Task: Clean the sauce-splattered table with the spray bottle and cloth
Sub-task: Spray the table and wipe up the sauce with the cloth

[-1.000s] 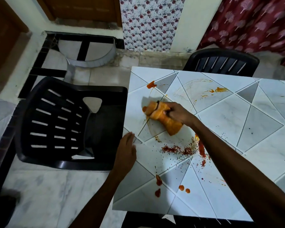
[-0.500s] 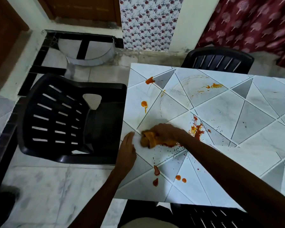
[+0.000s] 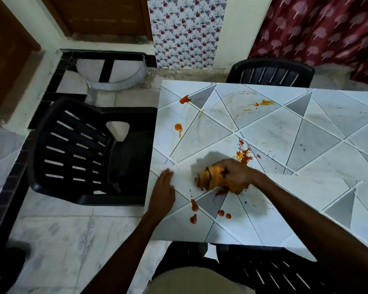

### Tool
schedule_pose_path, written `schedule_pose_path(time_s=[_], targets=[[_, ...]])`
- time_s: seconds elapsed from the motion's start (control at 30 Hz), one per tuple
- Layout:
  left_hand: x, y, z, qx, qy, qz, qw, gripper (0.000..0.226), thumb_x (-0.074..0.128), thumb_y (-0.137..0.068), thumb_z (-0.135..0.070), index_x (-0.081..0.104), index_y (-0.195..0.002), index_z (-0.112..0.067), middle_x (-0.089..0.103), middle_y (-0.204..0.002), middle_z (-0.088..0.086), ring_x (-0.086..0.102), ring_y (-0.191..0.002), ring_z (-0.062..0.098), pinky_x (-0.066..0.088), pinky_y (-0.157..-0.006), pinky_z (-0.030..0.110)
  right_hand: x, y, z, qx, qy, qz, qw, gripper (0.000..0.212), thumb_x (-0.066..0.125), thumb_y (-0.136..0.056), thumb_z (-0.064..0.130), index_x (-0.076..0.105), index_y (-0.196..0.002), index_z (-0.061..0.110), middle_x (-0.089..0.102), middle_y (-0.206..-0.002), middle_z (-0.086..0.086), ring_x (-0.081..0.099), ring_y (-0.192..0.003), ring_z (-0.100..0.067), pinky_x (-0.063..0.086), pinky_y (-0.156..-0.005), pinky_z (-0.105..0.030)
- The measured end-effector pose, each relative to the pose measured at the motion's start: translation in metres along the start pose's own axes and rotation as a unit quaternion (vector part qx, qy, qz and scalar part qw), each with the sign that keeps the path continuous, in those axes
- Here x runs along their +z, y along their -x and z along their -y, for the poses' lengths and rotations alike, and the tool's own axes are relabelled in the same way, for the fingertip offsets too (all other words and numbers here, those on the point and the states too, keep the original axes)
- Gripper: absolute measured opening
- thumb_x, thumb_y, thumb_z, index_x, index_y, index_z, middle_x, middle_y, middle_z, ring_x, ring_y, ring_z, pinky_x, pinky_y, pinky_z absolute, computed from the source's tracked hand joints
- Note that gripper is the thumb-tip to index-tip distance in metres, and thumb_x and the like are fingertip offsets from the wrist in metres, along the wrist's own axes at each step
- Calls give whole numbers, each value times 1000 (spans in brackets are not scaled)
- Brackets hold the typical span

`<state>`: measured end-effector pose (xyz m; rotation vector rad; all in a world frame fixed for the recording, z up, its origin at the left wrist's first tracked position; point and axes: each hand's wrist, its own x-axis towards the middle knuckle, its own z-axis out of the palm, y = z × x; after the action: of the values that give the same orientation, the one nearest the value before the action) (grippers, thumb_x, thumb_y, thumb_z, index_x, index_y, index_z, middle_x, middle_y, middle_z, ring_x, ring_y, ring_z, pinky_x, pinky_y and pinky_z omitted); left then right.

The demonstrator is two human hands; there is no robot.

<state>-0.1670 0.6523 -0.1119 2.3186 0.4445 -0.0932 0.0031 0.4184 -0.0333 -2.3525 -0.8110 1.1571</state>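
Nearest you, by the near edge of the counter (image 3: pixel 319 149), four red drops (image 3: pixel 194 205) sit just ahead of your wiping hand. Drag the cloth (image 3: pixel 212 180) straight through them and you will likely smear them into streaks, because the cloth already looks soaked orange and has little clean face left to lift with.

Your left hand (image 3: pixel 163 192) lies flat and open on the left edge of the counter, holding nothing, only bracing. It is close to the cloth's path, so a wide stroke toward that edge could push sauce against your fingers or over the edge onto the black chair (image 3: pixel 87 151) beside it.

Your right hand (image 3: pixel 235 172) has its grip closed around the cloth, bunched into a thick roll and pressed on the counter a little in from the left edge. A roll that tight touches the surface along a narrow line, so it may skip the fine specks.

Just beyond your knuckles a gritty red patch (image 3: pixel 244 154) remains. Farther off, toward the far left corner, two orange blobs (image 3: pixel 184 99) and a faint ring of streaks with an orange smear (image 3: pixel 263 102) are untouched.

No spray bottle shows anywhere.
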Motion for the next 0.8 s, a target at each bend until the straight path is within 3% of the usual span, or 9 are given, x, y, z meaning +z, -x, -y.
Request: schedule_pose_path(time_s=[0.1,0.2,0.3,0.43,0.57,0.67,0.8], targets=[[-3,3,2,7,18,-24,1000,45,46,-99,-5,41,-144,-5,39,-152,11,35,-142,23,22,-116,25,-20,-3,13,-13,-39,-32,999,44,52,-77,40,70,-112,23,70,-113,0,63,-103,-19,49,-91,-27],[-7,6,3,0,41,-59,997,44,46,-98,0,45,-141,-6,46,-147,11,42,-137,22,25,-114,22,-40,-20,37,-5,-5,-49,999,56,49,-80,29,61,-133,17,63,-133,-11,58,-118,-28,46,-104,-39],[-7,9,5,-17,53,-78,995,44,46,-96,3,47,-139,-6,49,-143,10,45,-134,22,27,-113,22,-54,-44,64,4,30,-65,997,68,42,-73,40,60,-134,18,63,-134,-15,58,-121,-34,47,-103,-47],[-8,16,14,-58,68,-97,991,48,49,-93,7,47,-140,-7,48,-144,8,42,-134,15,17,-106,0,-58,-84,102,4,51,-68,996,78,36,-74,55,54,-142,19,56,-144,-13,53,-130,-35,44,-107,-46],[-7,23,17,-75,78,-98,989,50,48,-95,6,43,-143,-6,44,-148,9,39,-138,20,20,-111,14,-42,-125,117,8,89,-26,996,81,35,-77,67,52,-142,22,57,-142,-13,54,-128,-36,44,-107,-48],[-4,27,17,-77,86,-107,988,52,47,-94,7,41,-144,-6,43,-149,10,39,-138,20,20,-111,12,-24,-134,121,-13,112,-4,994,92,43,-69,81,53,-140,25,59,-138,-10,55,-125,-33,44,-106,-48],[2,28,16,-77,88,-116,986,55,47,-93,8,40,-145,-5,42,-149,11,39,-138,22,25,-115,24,-3,-119,116,-45,183,8,982,67,63,-75,71,60,-126,28,66,-119,-7,61,-109,-28,50,-97,-44]])
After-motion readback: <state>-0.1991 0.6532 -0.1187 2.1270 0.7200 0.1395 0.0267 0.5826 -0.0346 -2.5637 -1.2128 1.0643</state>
